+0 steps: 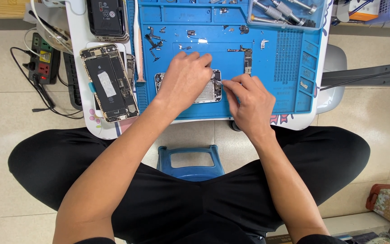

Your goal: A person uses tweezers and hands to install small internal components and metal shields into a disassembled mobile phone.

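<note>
Item: stripped phone housing [208,92], near-centre of the blue repair mat [294,97], long axis left to right; left hand [183,81] lies flat over its left and middle part, fingers together pressing it down, while the right hand [249,104] sits at its right end, fingers pinched on a thin metal tool [218,82] whose tip touches the housing's far right corner. Surroundings: loose screws and brackets [155,41] far left on the mat, logic board [247,58] just beyond, opened phone [108,83] left of the mat, small white table [80,97], tiled floor [5,113], power strip [44,58] far left.
</note>
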